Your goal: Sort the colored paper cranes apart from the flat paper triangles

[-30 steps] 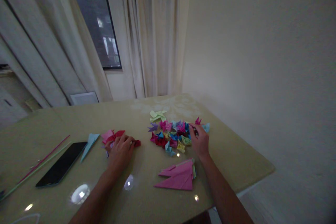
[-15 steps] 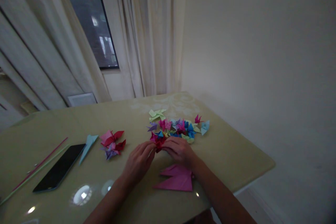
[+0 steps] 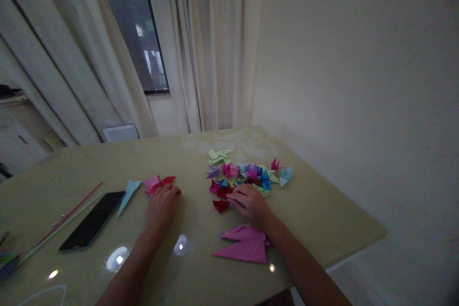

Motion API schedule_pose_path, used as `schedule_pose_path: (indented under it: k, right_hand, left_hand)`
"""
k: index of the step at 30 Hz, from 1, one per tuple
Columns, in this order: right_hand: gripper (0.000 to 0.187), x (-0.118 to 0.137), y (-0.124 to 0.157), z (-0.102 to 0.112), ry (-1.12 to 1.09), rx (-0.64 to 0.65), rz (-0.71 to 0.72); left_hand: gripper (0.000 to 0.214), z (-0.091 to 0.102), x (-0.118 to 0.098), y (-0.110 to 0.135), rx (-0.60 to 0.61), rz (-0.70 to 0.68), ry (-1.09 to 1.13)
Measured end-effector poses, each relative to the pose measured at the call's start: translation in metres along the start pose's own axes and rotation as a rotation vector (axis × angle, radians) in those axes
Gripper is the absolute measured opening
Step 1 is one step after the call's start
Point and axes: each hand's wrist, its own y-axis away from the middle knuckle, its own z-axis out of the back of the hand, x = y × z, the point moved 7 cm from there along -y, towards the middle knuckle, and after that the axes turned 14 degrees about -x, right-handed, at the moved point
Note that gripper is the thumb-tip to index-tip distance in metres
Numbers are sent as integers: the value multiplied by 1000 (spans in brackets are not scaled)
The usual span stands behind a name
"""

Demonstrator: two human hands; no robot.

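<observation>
My left hand [image 3: 163, 205] reaches over a small group of origami cranes at the left. Its fingers curl down around a dark red one, and the fingertips are mostly hidden. A pink and red crane [image 3: 158, 183] shows just beyond the knuckles. My right hand [image 3: 253, 205] rests at the near edge of a colourful cluster of origami cranes [image 3: 263, 179], its fingers pressed together. A red folded paper piece [image 3: 220, 206] lies right beside those fingertips; what they pinch, if anything, is hidden. Below the right wrist lies a larger pink folded paper [image 3: 245, 245].
A black phone [image 3: 93, 222] lies at the left, with a light blue folded paper [image 3: 128, 196] by its corner. Thin pink and green sticks [image 3: 68, 220] lie farther left. A pale green folded paper [image 3: 219, 156] sits behind the cluster. The wall [image 3: 340, 105] borders the table's right side.
My left hand has left the red folded paper at the cluster and moved left onto the small group of cranes. My right hand stays at the cluster. The view has shifted slightly left.
</observation>
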Motion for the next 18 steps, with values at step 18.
schedule_pose_path:
  k: [18]
  right_hand:
    - [8,-10,-4,16,-201,-120,-199]
  left_hand:
    - [36,15,-66,12,-232,-126,426]
